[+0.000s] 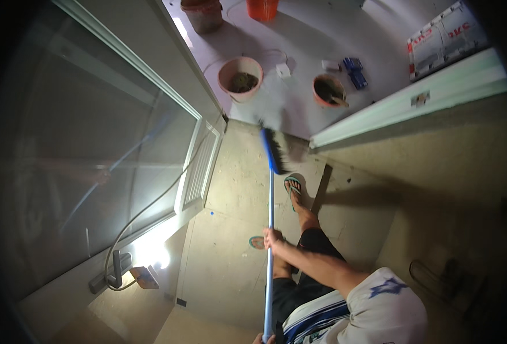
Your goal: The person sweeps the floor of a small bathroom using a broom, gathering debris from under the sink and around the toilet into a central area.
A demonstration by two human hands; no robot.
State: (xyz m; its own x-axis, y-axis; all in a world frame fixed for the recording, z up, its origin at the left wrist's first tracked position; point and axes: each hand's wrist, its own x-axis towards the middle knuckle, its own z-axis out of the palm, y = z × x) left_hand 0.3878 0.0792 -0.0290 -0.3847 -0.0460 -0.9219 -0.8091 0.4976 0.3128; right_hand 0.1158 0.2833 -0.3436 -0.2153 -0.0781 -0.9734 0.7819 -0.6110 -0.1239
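Observation:
A broom with a light blue handle (271, 200) runs up the middle of the view, ending in a blue head (269, 150) with dark bristles that face right. My right hand (273, 237) is wrapped around the handle at mid-length. Lower down, at the bottom edge, my left hand (264, 339) closes on the handle's near end and is partly cut off. The broom head is slightly blurred and sits over the floor by the doorway; whether the bristles touch the floor I cannot tell.
Beyond the doorway stand a pink bucket (241, 79), a smaller tub (328, 90) and blue packets (355, 73). A glass door (110, 143) with a cable (150, 204) fills the left, near a bright lamp (152, 255). A dark strip (322, 188) lies beside my sandalled foot (294, 189).

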